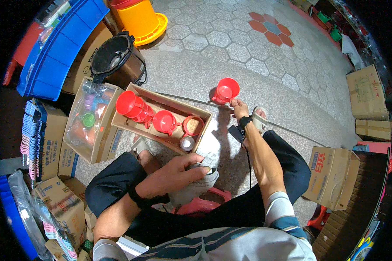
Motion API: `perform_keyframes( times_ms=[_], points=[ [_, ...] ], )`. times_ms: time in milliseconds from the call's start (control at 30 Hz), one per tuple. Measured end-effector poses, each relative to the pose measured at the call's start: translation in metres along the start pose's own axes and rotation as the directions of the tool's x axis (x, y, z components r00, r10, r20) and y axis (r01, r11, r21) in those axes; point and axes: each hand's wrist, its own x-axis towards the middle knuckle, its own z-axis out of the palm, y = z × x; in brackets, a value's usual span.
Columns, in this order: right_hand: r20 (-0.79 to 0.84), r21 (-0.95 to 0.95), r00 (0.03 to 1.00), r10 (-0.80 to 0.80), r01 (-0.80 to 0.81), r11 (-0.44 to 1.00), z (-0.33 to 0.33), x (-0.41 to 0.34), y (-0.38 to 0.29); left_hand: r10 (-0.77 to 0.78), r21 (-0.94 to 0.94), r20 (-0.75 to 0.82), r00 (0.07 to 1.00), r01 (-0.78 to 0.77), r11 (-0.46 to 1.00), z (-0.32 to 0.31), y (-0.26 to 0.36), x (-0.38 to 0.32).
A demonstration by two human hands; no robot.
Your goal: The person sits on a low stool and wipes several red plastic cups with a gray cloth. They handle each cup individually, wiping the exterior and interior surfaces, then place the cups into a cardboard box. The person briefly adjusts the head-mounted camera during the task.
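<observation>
My right hand grips the handle of a red plastic cup held out over the floor, its open top facing up. My left hand is above my lap, thumb and fingers bent towards each other beside a greyish cloth-like item; whether it grips this is unclear. In front of my left knee, an open cardboard box holds stacked red cups, another red cup, a red cup with tan contents and a small clear container with something white.
Left of the box stand a carton of plastic-wrapped items, a brown pot with a black rim and a blue plastic bin. A yellow plastic feeder-like container stands beyond. Cardboard cartons are at right.
</observation>
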Motion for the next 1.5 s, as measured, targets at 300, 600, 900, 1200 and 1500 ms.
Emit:
perform_keyframes(
  times_ms=[300,600,900,1200,1500],
  points=[
    [-0.068,0.127,0.996,0.066,-0.057,0.99,0.001,-0.012,-0.012,0.001,0.015,-0.023,1.0,-0.001,1.0,0.003,-0.006,0.003],
    [-0.221,0.0,0.974,-0.046,0.047,0.999,0.017,0.013,0.021,0.016,-0.015,-0.025,1.0,-0.017,1.0,-0.002,-0.005,0.006],
    [-0.149,0.334,0.988,0.05,0.003,0.943,0.013,-0.007,-0.003,0.041,0.064,-0.048,0.998,-0.038,0.997,-0.003,-0.01,0.007],
    [-0.139,0.194,0.99,0.014,0.014,0.981,0.01,-0.011,-0.012,0.064,0.064,-0.048,0.997,-0.061,0.996,-0.004,-0.009,0.007],
    [-0.089,0.491,0.988,0.126,-0.067,0.868,0.002,-0.031,-0.029,0.043,0.033,-0.049,0.998,-0.041,0.999,-0.003,-0.006,0.006]
  ],
)
